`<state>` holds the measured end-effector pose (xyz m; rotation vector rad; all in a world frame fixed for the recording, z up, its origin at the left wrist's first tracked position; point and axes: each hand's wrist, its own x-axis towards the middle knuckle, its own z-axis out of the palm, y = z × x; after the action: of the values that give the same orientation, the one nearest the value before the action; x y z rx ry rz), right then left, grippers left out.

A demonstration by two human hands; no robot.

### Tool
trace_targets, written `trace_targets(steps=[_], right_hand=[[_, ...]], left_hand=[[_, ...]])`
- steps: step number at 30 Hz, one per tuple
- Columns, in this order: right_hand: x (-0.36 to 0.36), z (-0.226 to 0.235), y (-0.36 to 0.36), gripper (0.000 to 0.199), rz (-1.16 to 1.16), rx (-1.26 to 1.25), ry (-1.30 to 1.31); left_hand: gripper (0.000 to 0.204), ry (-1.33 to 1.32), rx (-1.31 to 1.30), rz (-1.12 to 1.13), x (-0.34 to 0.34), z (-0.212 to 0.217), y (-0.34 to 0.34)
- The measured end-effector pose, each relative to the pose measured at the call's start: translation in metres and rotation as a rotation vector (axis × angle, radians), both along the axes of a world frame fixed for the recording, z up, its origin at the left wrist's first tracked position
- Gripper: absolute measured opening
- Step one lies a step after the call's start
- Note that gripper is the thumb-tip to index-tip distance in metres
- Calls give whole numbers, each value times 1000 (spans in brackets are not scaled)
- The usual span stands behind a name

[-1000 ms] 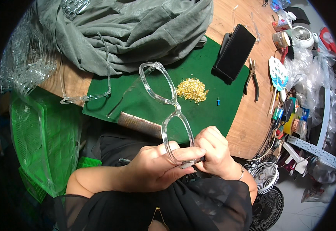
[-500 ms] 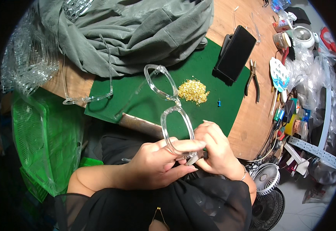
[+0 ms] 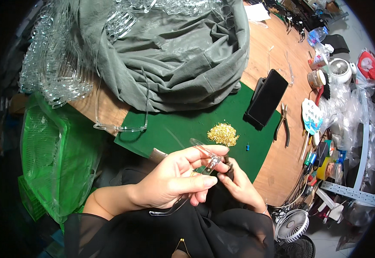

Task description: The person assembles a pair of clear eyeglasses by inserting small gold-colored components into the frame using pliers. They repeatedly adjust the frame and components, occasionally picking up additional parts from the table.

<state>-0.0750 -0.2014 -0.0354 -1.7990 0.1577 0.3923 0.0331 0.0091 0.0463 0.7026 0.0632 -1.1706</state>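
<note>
My left hand (image 3: 166, 178) is closed around a clear plastic eyeglass frame (image 3: 213, 163), pinching it between thumb and fingers. The frame is turned nearly edge-on, and one clear temple arm (image 3: 168, 212) sticks out below the hand. Close beside its hinge end is my right hand (image 3: 244, 187), closed on a small dark metal tool (image 3: 229, 167) whose kind I cannot make out. Beyond the hands, a heap of small gold-coloured metal pieces (image 3: 223, 134) lies on a green mat (image 3: 183, 124). A small blue piece (image 3: 247, 147) lies to its right.
A grey cloth (image 3: 174, 81) holds many clear frames at the back, with more stacked frames (image 3: 60, 56) at far left. One clear frame (image 3: 120, 128) stands at the mat's left edge. A black phone (image 3: 265, 99), pliers (image 3: 283, 124), green basket (image 3: 54, 150) and white fan (image 3: 292, 225) surround the work area.
My left hand has turned the eyeglass frame from its open front view to nearly edge-on, near the dark tool in my right hand. The whole view has shifted, so the table sits lower.
</note>
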Motion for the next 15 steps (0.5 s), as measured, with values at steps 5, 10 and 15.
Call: trace_targets(steps=[5, 10, 15], right_hand=[[1, 8, 7, 44, 28, -110, -7], [0, 3, 8, 37, -93, -44, -9], [1, -4, 12, 31, -77, -81, -66]], left_hand=[[55, 50, -15, 17, -2, -2, 1], [54, 50, -13, 30, -3, -4, 0], [54, 43, 14, 42, -4, -6, -3]])
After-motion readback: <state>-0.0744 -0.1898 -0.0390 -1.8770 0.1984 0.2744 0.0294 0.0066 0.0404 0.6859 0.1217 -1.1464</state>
